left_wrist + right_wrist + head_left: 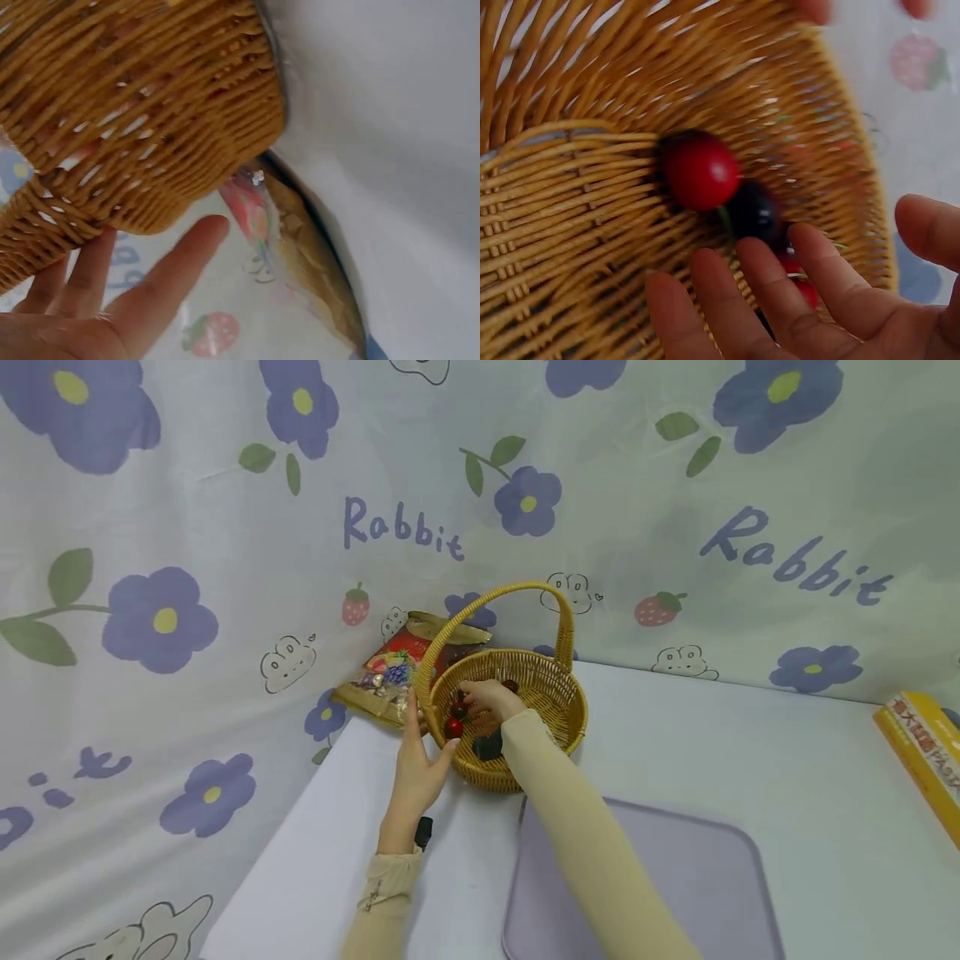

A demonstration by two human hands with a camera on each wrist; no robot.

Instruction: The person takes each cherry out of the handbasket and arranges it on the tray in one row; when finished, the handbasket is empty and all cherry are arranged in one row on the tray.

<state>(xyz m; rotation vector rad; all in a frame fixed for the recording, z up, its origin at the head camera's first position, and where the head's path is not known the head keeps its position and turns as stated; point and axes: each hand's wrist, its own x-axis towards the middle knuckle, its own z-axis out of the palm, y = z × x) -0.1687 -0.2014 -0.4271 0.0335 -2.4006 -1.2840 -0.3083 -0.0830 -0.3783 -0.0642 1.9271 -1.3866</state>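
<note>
The wicker basket [572,714] has a tall arched handle and stands on the white table. My left hand [420,768] rests at its left side with the fingers spread; in the left wrist view some fingers lie behind the handle's base. My right hand [491,700] reaches inside the basket, fingers extended and slightly bent. Near those fingertips lie a red cherry [701,172] and a dark cherry [751,211]; more red fruit is partly hidden behind the fingers. Nothing is gripped in the right hand.
A fruit-printed snack bag [386,681] leans behind the basket's left side. A pale purple tray [690,860] lies in front, partly under the right sleeve. A yellow box [922,752] is at the right edge. Patterned cloth [637,510] hangs behind the table.
</note>
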